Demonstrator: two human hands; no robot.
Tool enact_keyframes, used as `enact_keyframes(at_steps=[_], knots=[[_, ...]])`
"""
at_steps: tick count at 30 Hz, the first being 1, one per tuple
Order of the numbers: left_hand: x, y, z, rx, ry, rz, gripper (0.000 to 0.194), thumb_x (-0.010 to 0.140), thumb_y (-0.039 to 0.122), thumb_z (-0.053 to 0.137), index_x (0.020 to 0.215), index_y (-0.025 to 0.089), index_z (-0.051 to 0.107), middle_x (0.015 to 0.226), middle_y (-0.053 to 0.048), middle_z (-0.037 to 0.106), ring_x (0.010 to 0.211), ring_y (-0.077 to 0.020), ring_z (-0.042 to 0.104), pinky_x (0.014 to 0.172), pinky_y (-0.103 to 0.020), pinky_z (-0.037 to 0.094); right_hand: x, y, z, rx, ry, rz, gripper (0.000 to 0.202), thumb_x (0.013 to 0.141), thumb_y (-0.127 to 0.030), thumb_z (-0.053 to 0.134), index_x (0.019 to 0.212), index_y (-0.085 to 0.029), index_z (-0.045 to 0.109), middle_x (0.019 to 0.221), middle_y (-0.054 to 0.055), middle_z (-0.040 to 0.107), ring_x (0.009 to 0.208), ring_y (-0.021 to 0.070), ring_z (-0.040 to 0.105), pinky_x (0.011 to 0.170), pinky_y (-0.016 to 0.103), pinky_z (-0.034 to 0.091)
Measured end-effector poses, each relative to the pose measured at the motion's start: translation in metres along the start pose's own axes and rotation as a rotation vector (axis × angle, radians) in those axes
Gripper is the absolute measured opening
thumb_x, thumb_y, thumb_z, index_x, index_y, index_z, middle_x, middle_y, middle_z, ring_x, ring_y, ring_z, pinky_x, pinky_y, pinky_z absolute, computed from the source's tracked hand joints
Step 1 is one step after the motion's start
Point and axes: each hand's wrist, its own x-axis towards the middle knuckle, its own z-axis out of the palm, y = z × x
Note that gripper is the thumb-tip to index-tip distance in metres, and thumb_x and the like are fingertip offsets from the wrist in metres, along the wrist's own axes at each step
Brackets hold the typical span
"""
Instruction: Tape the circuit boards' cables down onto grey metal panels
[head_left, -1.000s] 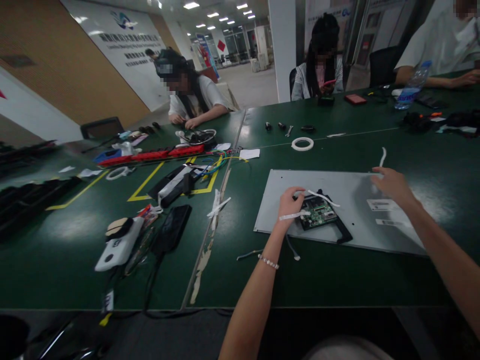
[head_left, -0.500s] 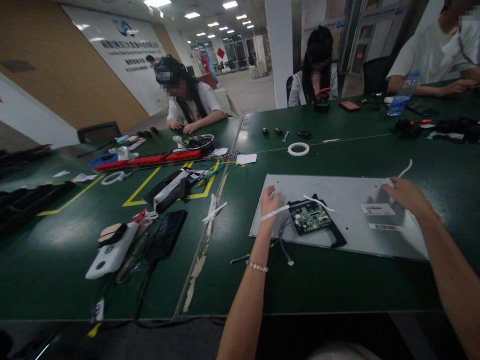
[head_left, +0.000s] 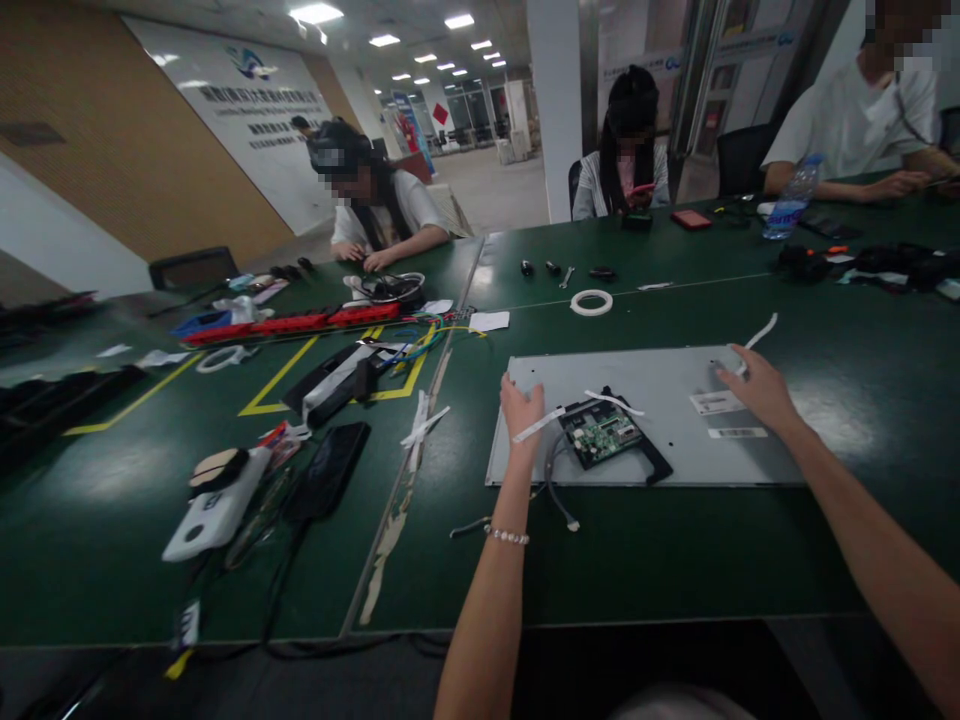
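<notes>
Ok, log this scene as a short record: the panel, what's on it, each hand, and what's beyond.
Panel: grey, on the green table
On it: circuit board in a black frame; two labels to its right
Left hand: at the panel's left end; grip unclear
Right hand: at the far edge, toward the right; white strip by its fingertips
Beyond: tape roll, wrench, bottle

Head-worn view, facing forward and down over green table [head_left: 637, 560], grey panel [head_left: 667, 385] close, far room [head_left: 484, 190] perhaps blurred
</notes>
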Motion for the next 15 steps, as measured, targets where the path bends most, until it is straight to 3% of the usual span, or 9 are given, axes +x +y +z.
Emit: enact_keyframes(at_steps=[2,4,10,15], knots=[[0.007,-0.004,-0.007,0.095,0.076,0.043,0.068,0.078,0.027,0.059,0.137,0.011,0.029,0.139,-0.02,0.041,0.134,-0.028,0.036,0.111,-0.039,0.026,-0.001,-0.002,0.004,0.02,0.017,-0.037,0.066,0.082,-0.05,0.048,0.136,-0.012,0.047,0.133,0.014,0.048,0.12,0.0269,0.048,0.102,0.039,0.038],[0.015,-0.011,-0.013,0.111,0.098,0.0,0.069,0.079,0.027,0.057,0.138,0.01,0.027,0.141,-0.021,0.039,0.135,-0.0292,0.035,0.112,-0.041,0.025,0.0,-0.005,0.006,0.018,0.021,-0.052,0.065,0.083,-0.05,0.047,0.136,-0.012,0.047,0.134,0.013,0.048,0.122,0.0265,0.047,0.103,0.039,0.037],[0.03,-0.031,-0.015,0.05,0.053,-0.116,0.07,0.082,0.032,0.055,0.14,0.009,0.023,0.14,-0.021,0.041,0.131,-0.0255,0.041,0.107,-0.034,0.034,0.007,-0.012,0.015,-0.033,-0.034,-0.123,0.066,0.085,-0.05,0.045,0.138,-0.012,0.044,0.136,0.013,0.046,0.124,0.0266,0.045,0.104,0.039,0.037],[0.024,-0.029,-0.012,0.1,0.047,-0.108,0.074,0.078,0.031,0.06,0.14,0.012,0.024,0.143,-0.02,0.038,0.133,-0.0272,0.039,0.109,-0.037,0.031,0.012,-0.015,0.018,-0.056,-0.049,-0.151,0.064,0.084,-0.048,0.045,0.136,-0.011,0.045,0.136,0.014,0.046,0.124,0.0278,0.045,0.104,0.041,0.038]])
